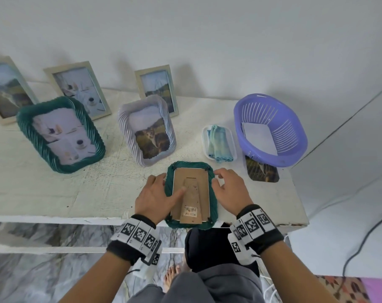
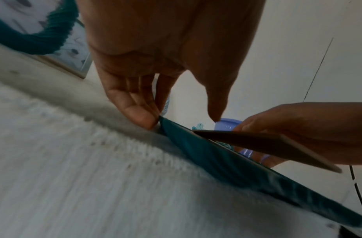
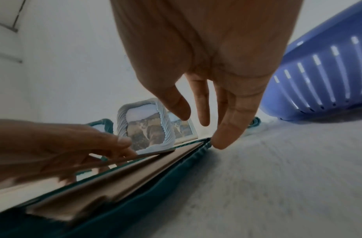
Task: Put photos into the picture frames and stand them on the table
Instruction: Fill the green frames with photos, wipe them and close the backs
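Observation:
A green ribbed picture frame (image 1: 190, 165) lies face down at the table's near edge, its brown backing board (image 1: 195, 178) and stand flap up. My left hand (image 1: 163, 189) is at its left rim; straight fingertips (image 2: 145, 119) touch the rim and the thumb rests on the flap (image 2: 267, 145). My right hand (image 1: 218, 178) hovers at the right rim with loose, straight fingers, and one fingertip (image 3: 220, 143) touches the frame's far corner (image 3: 206, 141). A loose cat photo (image 1: 262, 171) lies partly under the basket.
A purple basket (image 1: 295, 136) holding white paper stands at the right, with a clear tray (image 1: 231, 136) holding a blue cloth beside it. Standing behind are a green frame (image 1: 26, 125), a white ribbed frame (image 1: 124, 119) and three flat pale frames (image 1: 157, 69).

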